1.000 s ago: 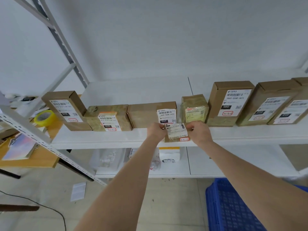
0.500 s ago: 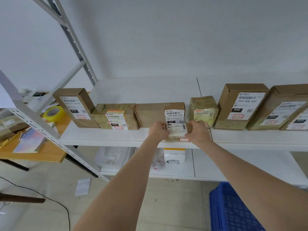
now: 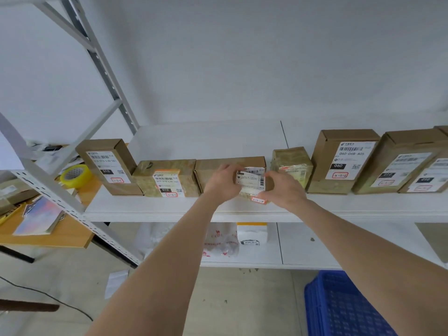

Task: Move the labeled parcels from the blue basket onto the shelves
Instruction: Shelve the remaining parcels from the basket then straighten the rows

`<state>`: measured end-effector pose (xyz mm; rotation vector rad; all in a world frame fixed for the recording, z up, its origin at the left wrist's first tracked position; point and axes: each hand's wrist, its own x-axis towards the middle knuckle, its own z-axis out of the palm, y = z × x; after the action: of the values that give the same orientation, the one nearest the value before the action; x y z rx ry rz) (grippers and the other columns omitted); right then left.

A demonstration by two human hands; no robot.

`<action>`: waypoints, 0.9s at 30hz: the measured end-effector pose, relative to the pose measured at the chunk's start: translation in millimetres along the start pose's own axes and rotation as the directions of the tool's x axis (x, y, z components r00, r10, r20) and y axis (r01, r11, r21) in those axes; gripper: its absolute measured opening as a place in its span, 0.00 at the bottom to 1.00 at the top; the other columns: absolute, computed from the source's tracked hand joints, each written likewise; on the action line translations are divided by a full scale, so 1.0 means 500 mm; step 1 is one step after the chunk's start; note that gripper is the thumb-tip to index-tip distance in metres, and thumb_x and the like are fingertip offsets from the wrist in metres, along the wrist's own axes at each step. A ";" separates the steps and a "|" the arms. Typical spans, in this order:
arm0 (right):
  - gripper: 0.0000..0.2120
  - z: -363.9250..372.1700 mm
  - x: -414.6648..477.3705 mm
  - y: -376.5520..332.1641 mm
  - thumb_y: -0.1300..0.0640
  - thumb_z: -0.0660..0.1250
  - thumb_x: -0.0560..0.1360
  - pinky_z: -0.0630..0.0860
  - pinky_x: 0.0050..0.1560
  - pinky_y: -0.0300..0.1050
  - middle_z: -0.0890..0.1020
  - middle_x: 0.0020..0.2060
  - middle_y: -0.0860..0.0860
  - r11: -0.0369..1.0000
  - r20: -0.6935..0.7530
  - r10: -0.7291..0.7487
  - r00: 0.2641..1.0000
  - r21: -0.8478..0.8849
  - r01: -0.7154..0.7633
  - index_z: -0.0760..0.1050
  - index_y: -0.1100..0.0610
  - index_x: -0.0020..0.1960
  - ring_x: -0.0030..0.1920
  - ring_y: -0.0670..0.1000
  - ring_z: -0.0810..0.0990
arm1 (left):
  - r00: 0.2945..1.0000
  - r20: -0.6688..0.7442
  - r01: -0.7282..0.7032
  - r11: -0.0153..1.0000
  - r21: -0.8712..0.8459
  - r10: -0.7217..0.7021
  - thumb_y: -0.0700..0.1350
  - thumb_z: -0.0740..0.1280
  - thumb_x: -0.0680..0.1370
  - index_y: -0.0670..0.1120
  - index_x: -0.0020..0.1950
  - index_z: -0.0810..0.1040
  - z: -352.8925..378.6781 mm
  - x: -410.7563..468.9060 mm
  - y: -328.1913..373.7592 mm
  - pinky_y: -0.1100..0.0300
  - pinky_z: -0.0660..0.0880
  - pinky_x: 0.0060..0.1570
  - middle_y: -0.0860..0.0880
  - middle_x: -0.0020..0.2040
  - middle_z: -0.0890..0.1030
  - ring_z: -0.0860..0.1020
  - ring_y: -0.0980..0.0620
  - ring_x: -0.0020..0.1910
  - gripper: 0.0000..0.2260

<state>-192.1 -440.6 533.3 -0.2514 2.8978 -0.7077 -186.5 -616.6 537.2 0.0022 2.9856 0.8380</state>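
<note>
The blue basket stands on the floor at the lower right, only its left part in view. A sheet of paper lies on the floor to the left of it.

Both forearms reach up and forward to the upper shelf. The left hand and the right hand hold a small parcel between them, one at each end. The fingers of both hands curl round its sides, and its white label faces the camera. The parcel is over the front part of the upper shelf. It sits just in front of a brown box and to the left of a small taped parcel. Whether its lower edge touches the shelf cannot be told.

Below, the lower shelf carries white bags.

Along the upper shelf a row of labelled parcels runs behind the hands. At the left is an upright box, and a taped box stands just beside it, next to the brown box. Right of the small taped parcel stands a tall box marked 060. More boxes lean beyond it to the frame's edge.

At the far left, a wooden surface holds a yellow tape roll near the upright box.
</note>
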 end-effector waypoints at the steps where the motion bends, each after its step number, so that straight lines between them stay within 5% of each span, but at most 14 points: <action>1: 0.29 -0.009 0.003 -0.009 0.48 0.73 0.68 0.74 0.50 0.46 0.76 0.57 0.50 0.999 0.000 -0.023 1.000 0.027 0.023 0.71 0.49 0.67 0.57 0.51 0.75 | 0.997 0.035 -0.068 0.996 0.050 0.066 0.41 0.66 0.71 0.53 0.68 0.69 -0.011 -0.001 -0.002 0.53 0.72 0.57 0.49 0.64 0.70 0.70 0.47 0.62 0.25; 6: 0.26 -0.033 0.017 -0.063 0.51 0.76 0.65 0.75 0.51 0.46 0.79 0.54 0.49 0.980 -0.029 -0.143 0.989 0.137 0.146 0.75 0.50 0.62 0.52 0.50 0.77 | 0.992 -0.011 -0.121 0.984 0.131 0.123 0.49 0.72 0.69 0.56 0.69 0.70 -0.063 -0.001 -0.010 0.54 0.72 0.55 0.51 0.57 0.72 0.72 0.49 0.58 0.28; 13: 0.29 -0.027 0.058 -0.098 0.55 0.66 0.76 0.69 0.63 0.50 0.69 0.68 0.54 0.976 -0.055 -0.126 0.990 -0.187 0.114 0.60 0.54 0.74 0.68 0.57 0.66 | 0.960 -0.263 0.096 0.995 -0.028 -0.100 0.49 0.73 0.71 0.48 0.66 0.70 -0.141 -0.019 -0.059 0.52 0.74 0.54 0.47 0.59 0.72 0.74 0.47 0.55 0.26; 18: 0.31 0.001 0.079 -0.132 0.54 0.65 0.75 0.66 0.64 0.49 0.64 0.70 0.53 0.952 0.030 -0.168 0.985 -0.255 0.170 0.58 0.53 0.74 0.70 0.56 0.62 | 0.928 -0.285 0.231 0.970 -0.069 -0.241 0.44 0.71 0.70 0.47 0.66 0.68 -0.169 -0.026 -0.104 0.47 0.78 0.50 0.47 0.59 0.70 0.75 0.44 0.55 0.25; 23: 0.39 0.032 0.124 -0.159 0.49 0.66 0.75 0.53 0.73 0.56 0.56 0.75 0.52 0.939 0.076 -0.114 0.991 -0.318 0.132 0.48 0.51 0.77 0.76 0.56 0.51 | 0.899 -0.325 0.281 0.956 -0.085 -0.293 0.50 0.72 0.69 0.45 0.69 0.66 -0.201 0.007 -0.146 0.49 0.74 0.56 0.46 0.61 0.69 0.73 0.46 0.58 0.31; 27: 0.30 0.069 0.153 -0.176 0.55 0.65 0.76 0.57 0.70 0.61 0.66 0.68 0.53 0.926 0.075 -0.035 0.997 -0.372 0.061 0.57 0.49 0.74 0.70 0.58 0.62 | 0.902 -0.308 0.302 0.952 -0.054 -0.303 0.50 0.69 0.70 0.45 0.68 0.65 -0.209 0.043 -0.178 0.48 0.75 0.55 0.47 0.59 0.69 0.72 0.45 0.57 0.29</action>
<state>-249.2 -547.9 536.5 -0.3820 2.9471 -0.1381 -211.2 -746.6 579.0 -0.6389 3.1411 0.8765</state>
